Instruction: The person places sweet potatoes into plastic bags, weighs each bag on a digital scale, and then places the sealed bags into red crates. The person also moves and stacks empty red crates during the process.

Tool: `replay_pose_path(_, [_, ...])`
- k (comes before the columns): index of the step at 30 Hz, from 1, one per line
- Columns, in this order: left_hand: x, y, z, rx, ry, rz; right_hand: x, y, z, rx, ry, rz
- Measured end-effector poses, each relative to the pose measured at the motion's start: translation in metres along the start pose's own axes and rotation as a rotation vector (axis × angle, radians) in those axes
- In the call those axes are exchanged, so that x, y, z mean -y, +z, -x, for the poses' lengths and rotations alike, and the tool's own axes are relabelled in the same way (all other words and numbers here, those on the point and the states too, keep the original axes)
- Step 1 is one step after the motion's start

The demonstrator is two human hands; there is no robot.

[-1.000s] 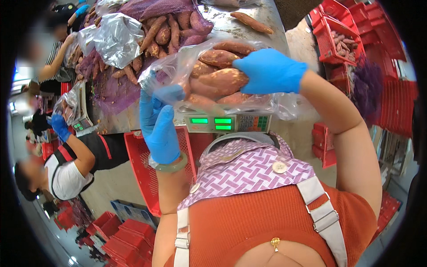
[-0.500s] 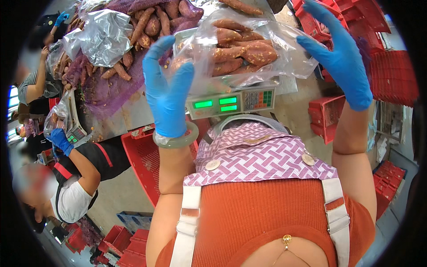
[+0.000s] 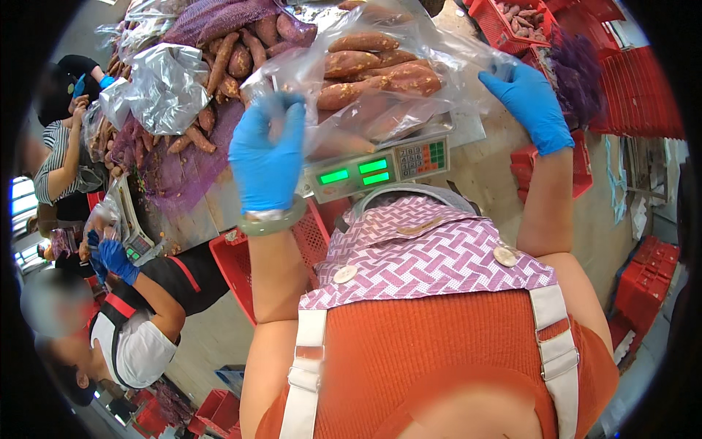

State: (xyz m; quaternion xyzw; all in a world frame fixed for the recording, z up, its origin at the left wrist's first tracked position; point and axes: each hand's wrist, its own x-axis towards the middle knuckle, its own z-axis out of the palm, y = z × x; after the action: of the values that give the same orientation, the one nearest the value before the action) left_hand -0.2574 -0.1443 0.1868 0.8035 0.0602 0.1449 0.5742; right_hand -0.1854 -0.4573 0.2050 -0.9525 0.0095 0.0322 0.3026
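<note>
A clear plastic bag (image 3: 344, 124) of long reddish-brown sweet potatoes (image 3: 380, 80) lies on a digital scale (image 3: 420, 159) with green lit displays. My left hand (image 3: 267, 154), in a blue glove, is closed on the bag's left side, its fingertips partly behind crumpled plastic. My right hand (image 3: 534, 110), also gloved, grips the bag's loose right edge between thumb and fingers, out beside the sweet potatoes.
A pile of sweet potatoes (image 3: 219, 66) with purple netting and plastic bags covers the table's left part. Co-workers (image 3: 131, 344) work at another scale (image 3: 135, 241) on the left. Red crates (image 3: 245, 278) stand below and at the right (image 3: 548, 168).
My right hand left the sweet potatoes, opened out rightward, and now has the bag's edge. My left hand, open half a second ago, has closed on the bag.
</note>
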Motion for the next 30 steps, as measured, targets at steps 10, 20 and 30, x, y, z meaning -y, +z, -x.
replay_pose_path(10, [-0.034,-0.024,-0.005,0.089,0.021,0.618,0.009,-0.011,-0.010,0.113,-0.454,-1.162])
replay_pose_path(20, [-0.029,-0.022,0.015,0.189,-0.018,0.662,0.006,-0.019,-0.005,-0.256,-0.382,-0.715])
replay_pose_path(30, [-0.037,0.002,0.005,0.181,0.257,0.333,0.083,0.064,-0.016,0.261,-0.652,-0.068])
